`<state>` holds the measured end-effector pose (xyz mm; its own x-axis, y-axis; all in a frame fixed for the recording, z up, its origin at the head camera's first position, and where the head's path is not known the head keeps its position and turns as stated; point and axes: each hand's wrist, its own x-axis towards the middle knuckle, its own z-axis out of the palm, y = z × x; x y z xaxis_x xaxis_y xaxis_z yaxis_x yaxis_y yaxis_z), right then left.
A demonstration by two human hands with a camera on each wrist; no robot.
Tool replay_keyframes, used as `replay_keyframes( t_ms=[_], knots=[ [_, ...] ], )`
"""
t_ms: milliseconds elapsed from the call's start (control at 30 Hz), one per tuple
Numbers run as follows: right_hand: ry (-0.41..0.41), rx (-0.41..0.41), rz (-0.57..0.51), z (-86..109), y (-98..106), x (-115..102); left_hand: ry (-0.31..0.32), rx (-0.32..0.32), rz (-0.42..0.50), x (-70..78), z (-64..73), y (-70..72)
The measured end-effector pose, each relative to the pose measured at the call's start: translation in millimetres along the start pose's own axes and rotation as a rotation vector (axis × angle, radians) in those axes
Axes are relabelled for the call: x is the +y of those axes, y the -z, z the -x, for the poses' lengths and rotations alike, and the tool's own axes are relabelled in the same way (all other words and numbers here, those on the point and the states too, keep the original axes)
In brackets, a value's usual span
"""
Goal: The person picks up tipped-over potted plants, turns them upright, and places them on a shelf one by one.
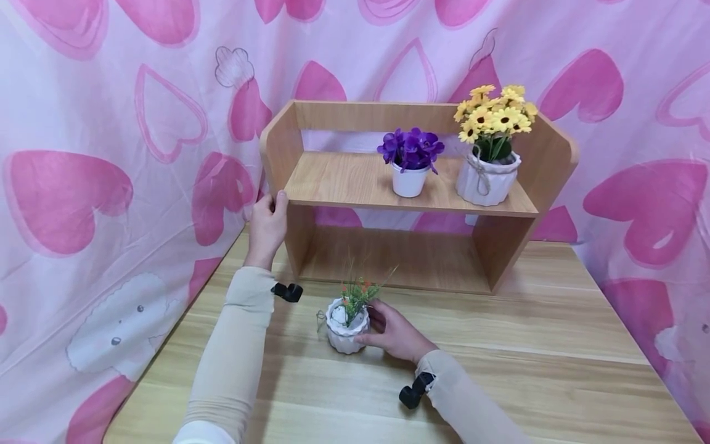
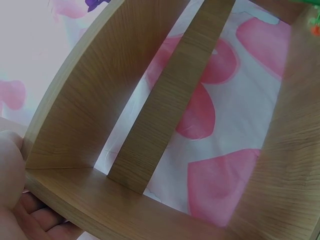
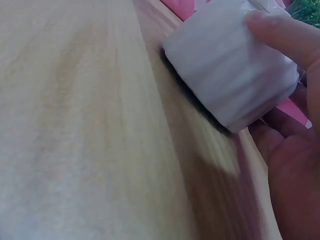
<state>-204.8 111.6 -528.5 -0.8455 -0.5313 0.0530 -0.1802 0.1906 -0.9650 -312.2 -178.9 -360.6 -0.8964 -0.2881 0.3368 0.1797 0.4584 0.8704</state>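
Note:
My left hand (image 1: pixel 267 228) grips the left side panel of a two-tier wooden shelf (image 1: pixel 338 176), its thumb at the front edge near the upper board. In the left wrist view, curled fingers (image 2: pixel 47 220) lie along the outside of that panel. In front of the shelf, my right hand (image 1: pixel 400 333) holds a small white ribbed pot (image 1: pixel 346 339) from its right side, thumb in front and fingers behind. Thin green sprigs with tiny orange flowers (image 1: pixel 357 296) rise from it. The right wrist view has the pot's base close to the tabletop, a dark shadow along its lower edge.
On the upper board stand purple flowers in a white pot (image 1: pixel 409 182) and, further right, yellow flowers in a larger white pot (image 1: pixel 488 182) tied with twine. Behind the wooden table (image 1: pixel 554 345) hangs a pink heart-patterned curtain (image 1: pixel 66 203), which also runs along both sides.

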Motion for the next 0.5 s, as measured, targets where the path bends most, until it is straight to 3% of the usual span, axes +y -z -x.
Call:
replay_keyframes(
  t_ms=[267, 500],
  knots=[
    [-0.018, 0.057, 0.08, 3.3, -5, 5, -0.035, 0.014, -0.003, 1.1, -1.9, -2.1],
    [-0.039, 0.099, 0.089, 4.9, -15, 5, -0.024, 0.022, -0.002, -1.5, -1.6, -2.1]
  ],
)
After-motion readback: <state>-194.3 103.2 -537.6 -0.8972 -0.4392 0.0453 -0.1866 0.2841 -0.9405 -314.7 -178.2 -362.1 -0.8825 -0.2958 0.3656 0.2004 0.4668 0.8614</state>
